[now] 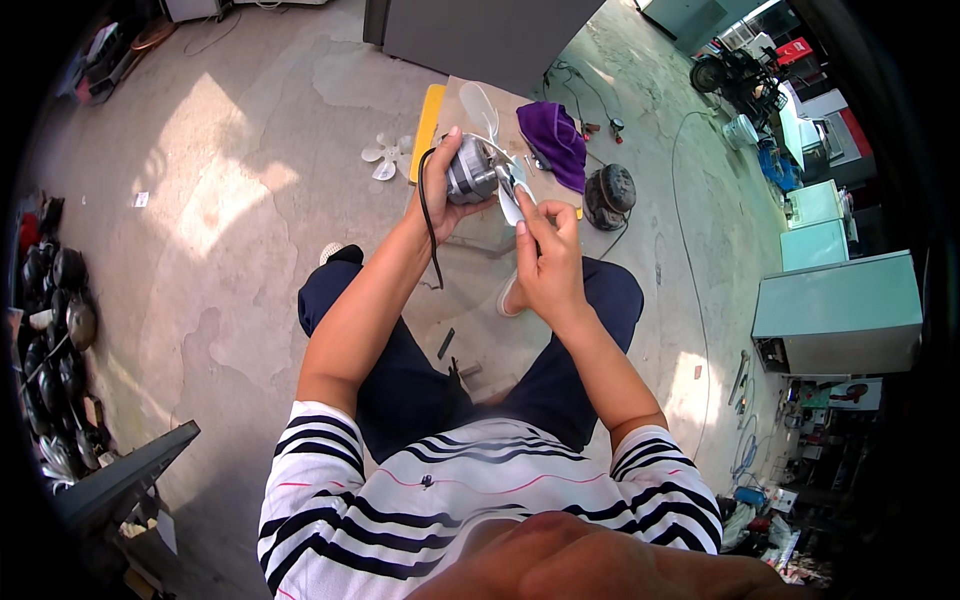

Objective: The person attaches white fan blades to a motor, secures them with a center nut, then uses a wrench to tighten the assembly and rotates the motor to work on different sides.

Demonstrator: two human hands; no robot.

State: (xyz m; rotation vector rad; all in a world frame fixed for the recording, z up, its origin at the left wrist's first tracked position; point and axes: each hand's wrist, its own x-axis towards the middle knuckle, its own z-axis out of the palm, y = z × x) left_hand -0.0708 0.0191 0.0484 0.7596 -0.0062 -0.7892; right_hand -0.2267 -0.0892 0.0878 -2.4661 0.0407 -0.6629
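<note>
Over a low table with a yellow edge (428,118), my left hand (441,182) is wrapped round a silver-grey electric motor (468,172). A black cord (434,262) hangs from it past my wrist. On the motor's right side sits a pale fan (480,108) with long blades, one pointing away from me. The thumb and fingers of my right hand (550,248) pinch the blade nearest to me. Where the fan meets the motor shaft is too small to make out. Beyond the motor, to the right, lies a purple cloth (552,138).
A small white fan blade (383,157) lies left of the table. To its right stands a dark round metal housing (610,196). Dark compressors (55,350) are heaped at far left. A pale green cabinet (838,310) stands at right; a grey cabinet (480,40) is ahead.
</note>
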